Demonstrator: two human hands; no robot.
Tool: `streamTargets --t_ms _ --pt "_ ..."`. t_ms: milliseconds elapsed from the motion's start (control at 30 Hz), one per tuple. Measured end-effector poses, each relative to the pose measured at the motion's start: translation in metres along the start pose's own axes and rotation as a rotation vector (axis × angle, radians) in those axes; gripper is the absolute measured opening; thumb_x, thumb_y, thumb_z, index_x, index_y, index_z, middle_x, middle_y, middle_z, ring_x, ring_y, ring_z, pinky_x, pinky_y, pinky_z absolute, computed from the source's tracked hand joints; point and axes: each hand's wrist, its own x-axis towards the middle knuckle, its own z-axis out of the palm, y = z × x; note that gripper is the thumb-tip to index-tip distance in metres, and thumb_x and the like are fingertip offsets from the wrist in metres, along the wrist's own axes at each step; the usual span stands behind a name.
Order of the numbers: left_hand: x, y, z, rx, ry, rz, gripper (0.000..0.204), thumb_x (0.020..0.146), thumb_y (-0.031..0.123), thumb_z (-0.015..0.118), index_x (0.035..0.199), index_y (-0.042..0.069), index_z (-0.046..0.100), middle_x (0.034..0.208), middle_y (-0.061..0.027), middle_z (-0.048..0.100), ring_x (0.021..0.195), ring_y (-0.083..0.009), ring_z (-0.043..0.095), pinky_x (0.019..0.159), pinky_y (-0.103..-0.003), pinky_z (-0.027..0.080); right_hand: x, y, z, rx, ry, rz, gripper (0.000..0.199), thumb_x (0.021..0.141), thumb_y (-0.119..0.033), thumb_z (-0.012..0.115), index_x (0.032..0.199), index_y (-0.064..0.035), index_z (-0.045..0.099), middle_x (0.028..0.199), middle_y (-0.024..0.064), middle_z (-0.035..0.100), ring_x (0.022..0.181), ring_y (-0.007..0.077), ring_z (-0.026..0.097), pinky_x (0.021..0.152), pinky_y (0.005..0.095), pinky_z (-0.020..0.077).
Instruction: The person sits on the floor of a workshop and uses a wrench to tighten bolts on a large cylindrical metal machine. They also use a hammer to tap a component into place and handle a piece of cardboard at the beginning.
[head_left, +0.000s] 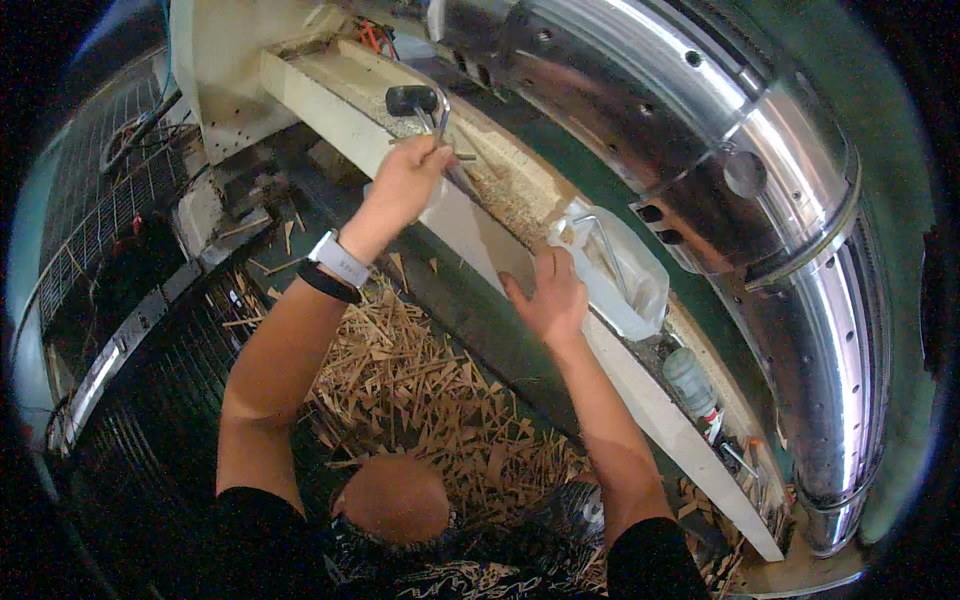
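Note:
My left hand [408, 185] is closed around a shiny bent metal rod [444, 108], shaped like a large hex key, above the trough of a long cream beam [640, 375]. Just beyond the fingers is a black mallet-like head [410, 100]; whether the hand also grips its handle is unclear. My right hand [552, 298] rests on the beam's edge, thumb and fingers apart, holding nothing that I can see. Right beside it, a cloudy white plastic container [625, 275] sits in the trough with a metal rod inside.
A large perforated polished metal cylinder [740, 130] curves along the far right. Further down the trough lie a clear bottle [687, 378] and small tools. Cardboard-coloured scraps [430, 390] heap below the beam. Wire mesh [100, 200] stands at left.

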Motion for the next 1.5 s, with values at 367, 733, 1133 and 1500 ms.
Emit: streamTargets --t_ms 367,733,1133,1500 --pt "0.064 0.022 -0.022 -0.206 0.179 0.339 0.019 0.094 0.012 0.048 0.100 -0.003 0.058 0.088 -0.0065 0.062 0.086 -0.0151 0.064 0.078 -0.026 0.049 0.003 -0.001 0.005 -0.010 0.023 -0.009 0.047 0.071 -0.038 0.071 0.095 -0.0039 0.050 0.091 0.0131 0.053 0.080 0.0330 0.056 0.058 0.0409 0.0471" --pt "0.075 0.024 -0.023 0.040 0.244 0.422 0.016 0.090 0.013 0.054 0.098 0.000 0.060 0.082 -0.0083 0.064 0.075 -0.0147 0.063 0.069 -0.028 0.049 0.003 -0.002 0.005 -0.077 -0.027 0.028 0.047 0.073 -0.041 0.069 0.090 -0.0020 0.048 0.090 0.0145 0.051 0.078 0.0335 0.056 0.057 0.0419 0.0465" --pt "0.079 0.024 0.000 -0.415 0.322 0.298 0.033 0.083 0.014 0.066 0.111 0.005 0.050 0.099 -0.0040 0.059 0.069 -0.0109 0.059 0.061 -0.023 0.048 0.003 -0.003 0.005 -0.059 -0.034 0.054 0.046 0.071 -0.038 0.071 0.090 -0.0022 0.048 0.091 0.0153 0.052 0.078 0.0342 0.055 0.059 0.0429 0.0467" --pt "0.078 0.035 -0.003 -0.340 0.375 0.219 0.018 0.079 0.013 0.069 0.088 -0.001 0.061 0.076 -0.0050 0.058 0.061 -0.0121 0.056 0.058 -0.024 0.048 0.004 -0.002 0.004 -0.088 0.000 0.014 0.047 0.071 -0.038 0.071 0.090 -0.0020 0.047 0.090 0.0153 0.052 0.076 0.0338 0.056 0.055 0.0411 0.0463"
